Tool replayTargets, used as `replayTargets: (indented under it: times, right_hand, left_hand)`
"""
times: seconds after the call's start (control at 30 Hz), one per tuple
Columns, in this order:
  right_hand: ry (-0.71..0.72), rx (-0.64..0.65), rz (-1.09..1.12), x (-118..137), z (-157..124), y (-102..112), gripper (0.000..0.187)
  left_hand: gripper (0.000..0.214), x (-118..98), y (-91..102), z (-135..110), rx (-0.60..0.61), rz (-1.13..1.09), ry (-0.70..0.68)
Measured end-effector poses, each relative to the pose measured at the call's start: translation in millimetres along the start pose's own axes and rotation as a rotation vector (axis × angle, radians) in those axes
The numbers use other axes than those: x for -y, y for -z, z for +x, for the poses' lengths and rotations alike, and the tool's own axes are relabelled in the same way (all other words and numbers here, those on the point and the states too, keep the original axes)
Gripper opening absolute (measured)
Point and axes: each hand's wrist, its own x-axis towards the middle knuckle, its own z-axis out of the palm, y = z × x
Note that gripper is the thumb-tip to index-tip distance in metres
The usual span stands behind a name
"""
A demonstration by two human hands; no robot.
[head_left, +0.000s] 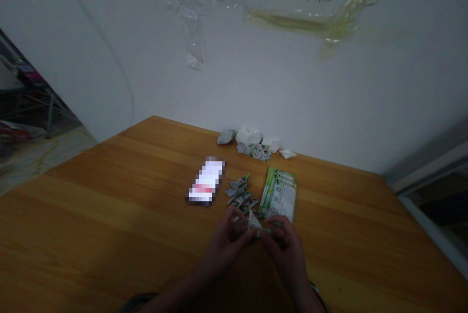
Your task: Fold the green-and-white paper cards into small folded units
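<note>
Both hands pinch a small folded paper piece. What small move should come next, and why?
Probably set it down among the folded triangles lying just behind: the paper piece, pinched between left hand and right hand, already shows a similar triangle shape.

A lit phone [205,181] lies on the wooden tabletop [109,215], beyond the left hand [226,239]. Small folded paper pieces [241,193] sit just beyond it. Green printed sheets [280,196] lie just beyond the right hand [284,245]. Crumpled papers [252,143] sit farther off, against the wall [329,98].
</note>
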Motion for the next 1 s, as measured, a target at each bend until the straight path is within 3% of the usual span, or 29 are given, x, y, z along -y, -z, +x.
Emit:
replayTargets:
  times: [0.23, 0.37, 0.47, 0.6, 0.7, 0.83, 1.0]
  right_hand:
    - [-0.012, -0.023, 0.035, -3.1, -1.8, -2.0, 0.025]
    - [-0.121, 0.091, 0.117, -7.5, 2.2, 1.6, 0.043]
    - [-0.183, 0.164, 0.203, -10.6, 6.5, 2.4, 0.053]
    - [-0.229, 0.188, 0.237, -16.0, 7.6, -0.9, 0.047]
    - [-0.251, 0.165, 0.238, -18.5, 6.5, -1.3, 0.048]
    - [-0.211, 0.171, 0.204, -17.7, 7.5, 2.9, 0.041]
    - [-0.16, 0.205, 0.146, -16.2, 9.5, 6.6, 0.047]
  left_hand:
    - [0.04, 0.8, 0.9, -2.5, 0.056, 0.029, -0.013]
    - [0.042, 2.1, 3.8, 0.6, 0.061, 0.049, -0.019]
    - [0.039, 5.9, 5.9, 4.0, 0.141, 0.051, -0.027]
    - [0.022, 6.5, 6.1, 3.7, 0.141, 0.405, -0.134]
    - [0.029, 0.2, 5.5, 0.5, 0.146, 0.675, -0.255]
    - [0.032, -9.2, 6.0, -4.5, 0.161, 0.873, -0.354]
    - [0.031, -12.4, 5.7, -8.1, 0.102, 1.111, -0.399]
